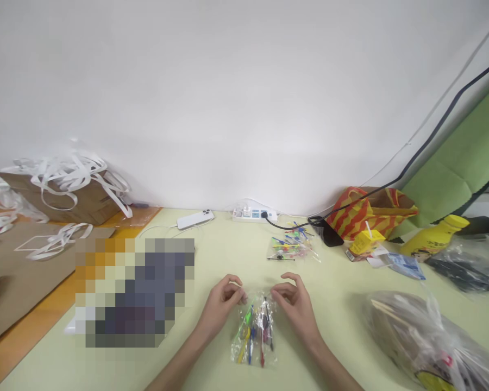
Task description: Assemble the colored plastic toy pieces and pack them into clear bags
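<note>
- Small bag lies on the counter, lower centre of frame, between left hand and right hand.
- Second bag of picks behind it, centre.
- Power strip and phone at the wall, behind.
- Cardboard box far left; large bag lower right.

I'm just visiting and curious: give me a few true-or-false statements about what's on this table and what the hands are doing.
1. Both hands, left hand and right hand, pinch the top of a small clear bag. True.
2. The bag holds coloured sticks. True.
3. A second bag of sticks lies farther back. True.
4. The phone lies in the left hand. False: it lies near the wall, by the power strip.
5. The yellow bottle stands upright at the left. False: it lies on its side at the right.
</note>
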The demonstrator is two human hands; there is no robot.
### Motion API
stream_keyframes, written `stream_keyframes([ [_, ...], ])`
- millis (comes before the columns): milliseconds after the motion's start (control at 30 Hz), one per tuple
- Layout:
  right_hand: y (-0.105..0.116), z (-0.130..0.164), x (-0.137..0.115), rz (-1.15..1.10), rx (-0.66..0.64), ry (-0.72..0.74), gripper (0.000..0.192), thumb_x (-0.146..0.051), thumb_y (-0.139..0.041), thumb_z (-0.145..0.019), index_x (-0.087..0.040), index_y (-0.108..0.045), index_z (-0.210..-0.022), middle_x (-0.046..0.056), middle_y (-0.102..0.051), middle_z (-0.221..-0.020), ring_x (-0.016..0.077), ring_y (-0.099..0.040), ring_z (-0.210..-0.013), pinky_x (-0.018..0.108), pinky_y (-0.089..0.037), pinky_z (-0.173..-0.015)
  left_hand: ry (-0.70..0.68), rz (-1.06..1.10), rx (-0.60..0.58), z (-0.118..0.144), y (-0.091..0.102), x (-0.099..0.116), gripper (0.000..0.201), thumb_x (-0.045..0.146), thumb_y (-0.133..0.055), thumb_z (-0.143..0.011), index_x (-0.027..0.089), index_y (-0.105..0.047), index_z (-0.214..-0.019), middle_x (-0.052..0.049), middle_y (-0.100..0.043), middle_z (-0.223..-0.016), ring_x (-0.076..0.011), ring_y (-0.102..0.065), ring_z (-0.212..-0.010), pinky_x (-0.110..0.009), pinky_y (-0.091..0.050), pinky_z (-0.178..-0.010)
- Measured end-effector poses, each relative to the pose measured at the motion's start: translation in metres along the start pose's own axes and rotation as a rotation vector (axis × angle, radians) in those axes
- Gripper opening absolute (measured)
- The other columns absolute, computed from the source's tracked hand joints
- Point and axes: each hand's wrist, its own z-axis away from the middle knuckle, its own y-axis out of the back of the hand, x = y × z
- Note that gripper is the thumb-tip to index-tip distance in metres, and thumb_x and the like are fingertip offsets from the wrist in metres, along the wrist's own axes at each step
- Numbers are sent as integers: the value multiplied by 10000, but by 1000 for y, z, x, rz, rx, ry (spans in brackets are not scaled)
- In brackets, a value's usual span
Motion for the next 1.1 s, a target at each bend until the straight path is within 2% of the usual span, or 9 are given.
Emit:
stream_keyframes([
  [100, 1, -1, 0, 73, -9, 76, 352, -490, -724, -836, -209, -640, -1031, 78, -735, -850, 245, -691, -801, 373, -542, -755, -54, -90, -16, -1, 2, -2, 292, 430, -637, -867, 186, -665, -1024, -13, -659, -728, -180, -633, -720, -296, -513, -710],
  [233, 2, -2, 2, 139, -73, 171, 305, -476, -652, -875, -211, -754, -763, 104, -723, -899, 262, -680, -888, 381, -541, -782, -102, -195, 2, -2, 5, -4, 238, 362, -583, -856, 173, -719, -808, -43, -682, -769, -188, -613, -736, -300, -501, -715],
  [367, 4, -2, 3, 230, -149, 186, 274, -389, -592, -904, -236, -797, -806, 105, -721, -1012, 259, -683, -965, 385, -544, -836, -122, -235, 34, -1, 5, -5, 245, 337, -553, -860, 178, -727, -795, -42, -691, -772, -192, -613, -742, -304, -497, -726],
  [533, 10, 1, -8, 347, -398, 167, 279, -220, -546, -894, -267, -814, -959, 91, -718, -1166, 265, -674, -1069, 416, -544, -905, -117, -274, 81, 0, -1, -9, 237, 390, -674, -812, 158, -722, -815, -60, -732, -807, -205, -671, -736, -290, -517, -682],
  [600, 17, 6, -11, 426, -425, 180, 306, -192, -555, -882, -295, -805, -1024, 86, -697, -1231, 279, -634, -1154, 456, -522, -961, -120, -295, 118, -1, 0, -13, 241, 390, -686, -801, 155, -719, -839, -58, -737, -773, -207, -687, -706, -278, -517, -638],
  [733, 39, 26, -4, 507, -304, 201, 259, -220, -572, -892, -302, -810, -958, 92, -687, -1258, 314, -599, -1201, 547, -484, -1009, -163, -385, 261, -20, 23, -16, 312, 441, -636, -834, 154, -709, -931, -62, -741, -746, -220, -704, -691, -282, -514, -612],
  [867, 58, 55, 5, 467, -168, 176, 258, -317, -549, -942, -299, -806, -967, 109, -712, -1193, 322, -641, -1137, 548, -511, -979, -219, -548, 331, -72, 67, 6, 393, 501, -591, -866, 148, -702, -998, -95, -757, -823, -254, -726, -769, -323, -544, -692],
  [1000, 68, 80, 5, 425, -68, 148, 300, -442, -555, -956, -276, -805, -956, 134, -731, -1139, 321, -685, -1072, 500, -556, -936, -329, -793, 301, -129, 103, 44, 417, 481, -580, -901, 173, -669, -1168, -124, -678, -1236, -279, -649, -1113, -393, -503, -975],
  [1100, 80, 94, 0, 417, -29, 131, 365, -524, -565, -938, -259, -813, -894, 132, -756, -1072, 303, -716, -1027, 409, -594, -892, -383, -995, 281, -139, 102, 52, 416, 442, -512, -961, 177, -620, -1264, -147, -562, -1384, -315, -515, -1296, -493, -373, -1124],
])
